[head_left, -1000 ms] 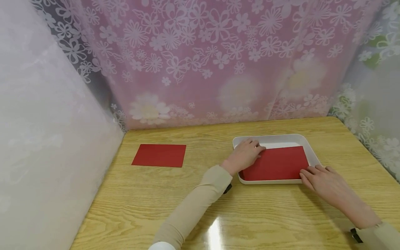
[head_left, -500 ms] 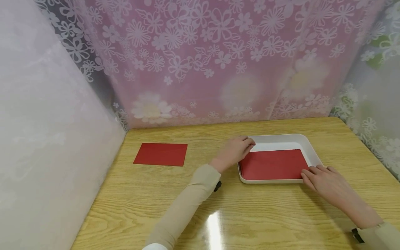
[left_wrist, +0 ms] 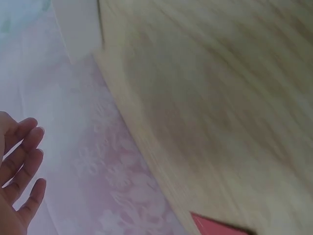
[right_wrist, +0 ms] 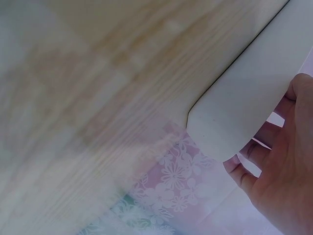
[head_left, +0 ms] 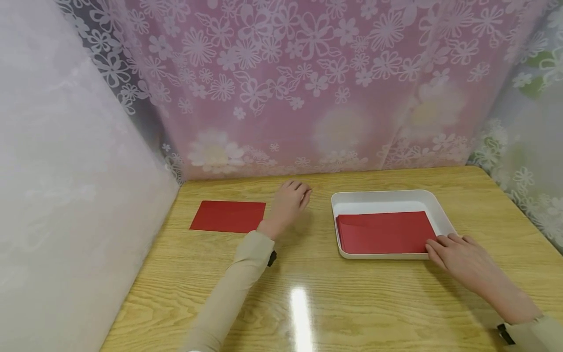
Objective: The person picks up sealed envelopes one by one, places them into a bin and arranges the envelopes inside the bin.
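A white tray (head_left: 378,196) sits on the right of the table. Flat red paper envelopes (head_left: 387,232) lie stacked in its near part, their left edges slightly offset. My right hand (head_left: 462,259) holds the tray's near right corner, its fingers bent over the rim; in the right wrist view the fingers meet the tray's wall (right_wrist: 239,98). Nothing is in my left hand (head_left: 288,205), which hovers left of the tray with loosely bent fingers, blurred by motion. Just left of that hand, a single red envelope (head_left: 228,216) lies flat on the table.
The wooden table (head_left: 352,303) reaches back to a pink flowered curtain (head_left: 308,98). A pale sheet (head_left: 79,195) hangs along the left side, and another flowered curtain (head_left: 528,146) hangs on the right.
My left hand has let go of the envelope in the tray and moved left toward the lone envelope. That tray envelope now lies lower on the stack. My right hand stays at the corner.
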Motion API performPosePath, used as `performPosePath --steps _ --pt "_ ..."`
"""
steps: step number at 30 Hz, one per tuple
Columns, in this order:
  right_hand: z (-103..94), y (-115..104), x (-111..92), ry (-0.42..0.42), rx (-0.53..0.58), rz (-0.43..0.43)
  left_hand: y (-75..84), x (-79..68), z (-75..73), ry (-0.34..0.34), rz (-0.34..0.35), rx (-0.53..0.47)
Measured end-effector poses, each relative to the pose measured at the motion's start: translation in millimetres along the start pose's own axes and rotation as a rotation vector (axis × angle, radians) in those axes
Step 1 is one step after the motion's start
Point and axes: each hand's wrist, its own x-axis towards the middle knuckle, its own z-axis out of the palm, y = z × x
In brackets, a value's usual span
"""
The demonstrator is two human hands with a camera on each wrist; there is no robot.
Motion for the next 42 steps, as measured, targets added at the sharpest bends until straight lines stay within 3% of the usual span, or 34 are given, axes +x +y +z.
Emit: performPosePath --steps 5,10,15,19,24,30,42 --pt "0.2 1.3 0.0 -0.008 0.009 0.004 -34.2 -19.5 0.3 -0.083 -0.092 0.056" --pt "-1.5 1.2 -0.1 -0.040 0.021 0.021 -68.1 -38.7 -1.8 -0.112 -0.166 0.094" --pt "-1.0 -0.7 0.1 -0.035 0.046 0.057 -95.5 -57.3 -13.0 -0.180 -0.273 0.117" --pt "0.5 -1.3 0.2 -0.021 0.062 0.080 -109.2 -72.7 -24.5 -0.280 -0.356 0.091" --pt "0.8 -0.1 0.1 -0.017 0.033 0.038 -118.6 -92.1 -34.2 -0.407 -0.411 0.051" --pt "0.1 -0.5 -1.5 -0.032 0.012 0.020 -122.4 -105.3 -37.4 -0.526 -0.406 0.023" --pt "3.8 -0.4 -0.7 0.012 0.024 0.028 -104.8 -93.2 -30.4 -0.607 -0.372 0.068"
